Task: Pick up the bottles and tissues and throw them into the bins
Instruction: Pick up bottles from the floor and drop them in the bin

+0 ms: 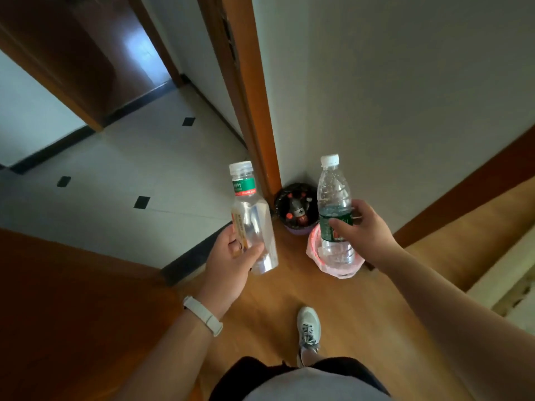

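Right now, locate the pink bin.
Head view, right of centre: pink bin on the floor beside the dark bin, behind the bottle in the right hand.

The left hand [231,256] is holding a drink bottle [252,221] upright, left of the water bottle [334,204] that the right hand [362,227] is gripping. The water bottle is hanging over the near bin [312,246]. The far bin [279,204] is sitting just behind it, in the corner beside the door frame [249,111], with discarded bottles [298,211] lying inside.
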Demonstrator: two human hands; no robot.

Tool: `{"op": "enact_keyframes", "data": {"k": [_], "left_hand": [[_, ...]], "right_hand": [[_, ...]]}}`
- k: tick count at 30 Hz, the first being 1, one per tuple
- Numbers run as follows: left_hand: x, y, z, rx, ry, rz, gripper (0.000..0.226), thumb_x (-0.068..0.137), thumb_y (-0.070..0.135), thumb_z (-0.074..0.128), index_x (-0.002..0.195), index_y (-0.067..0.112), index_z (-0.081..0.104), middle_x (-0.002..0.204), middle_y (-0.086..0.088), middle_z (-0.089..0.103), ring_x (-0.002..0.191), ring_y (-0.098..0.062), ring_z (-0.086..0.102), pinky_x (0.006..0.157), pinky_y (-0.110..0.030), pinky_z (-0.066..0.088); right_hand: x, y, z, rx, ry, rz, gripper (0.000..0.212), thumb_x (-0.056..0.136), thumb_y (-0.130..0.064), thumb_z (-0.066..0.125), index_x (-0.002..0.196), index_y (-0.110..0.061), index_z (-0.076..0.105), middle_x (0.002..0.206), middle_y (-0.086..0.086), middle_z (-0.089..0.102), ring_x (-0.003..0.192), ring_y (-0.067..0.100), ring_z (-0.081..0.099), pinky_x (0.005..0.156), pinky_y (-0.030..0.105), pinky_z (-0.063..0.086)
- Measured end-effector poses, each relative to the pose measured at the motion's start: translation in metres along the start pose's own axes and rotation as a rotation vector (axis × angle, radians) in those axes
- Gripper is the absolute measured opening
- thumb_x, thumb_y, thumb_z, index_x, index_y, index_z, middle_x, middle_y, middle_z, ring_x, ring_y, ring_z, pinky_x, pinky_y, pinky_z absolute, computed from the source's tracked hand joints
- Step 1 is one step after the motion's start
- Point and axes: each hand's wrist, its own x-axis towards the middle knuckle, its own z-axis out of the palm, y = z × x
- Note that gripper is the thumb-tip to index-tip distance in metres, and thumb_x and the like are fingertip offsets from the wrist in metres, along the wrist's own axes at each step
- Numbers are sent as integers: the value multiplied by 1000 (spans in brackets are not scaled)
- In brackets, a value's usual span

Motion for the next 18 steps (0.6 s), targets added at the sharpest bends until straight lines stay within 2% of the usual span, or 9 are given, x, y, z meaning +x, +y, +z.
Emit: {"op": "enact_keyframes", "data": {"k": [5,10,15,18], "left_hand": [[54,8,10,92,-45,-22,60,80,39,75,133,32,49,124,11,63,114,-11,61,90,-38,56],[100,11,14,140,-68,-24,48,81,32,73,125,31,55,115,11,67,105,-11,65,82,-31,58],[157,4,22,169,-147,-47,36,83,36,71,116,28,59,103,11,70,94,-3,67,69,-19,54],[198,-8,24,205,-200,-68,35,81,27,72,113,28,58,101,9,69,92,-2,66,69,-20,54]], "right_hand": [[31,2,-3,13,-5,55,52,78,-43,74,123,-29,52,101,-16,61,91,5,59,79,28,45],[55,12,1,-5,3,124,56,78,-41,75,127,-29,52,100,-17,61,94,8,60,83,32,50],[79,22,9,-17,49,210,59,77,-37,76,129,-29,51,99,-18,62,88,0,59,75,26,48],[101,25,25,-33,63,259,56,78,-33,76,127,-30,50,100,-18,60,86,-3,57,68,19,45]]}}
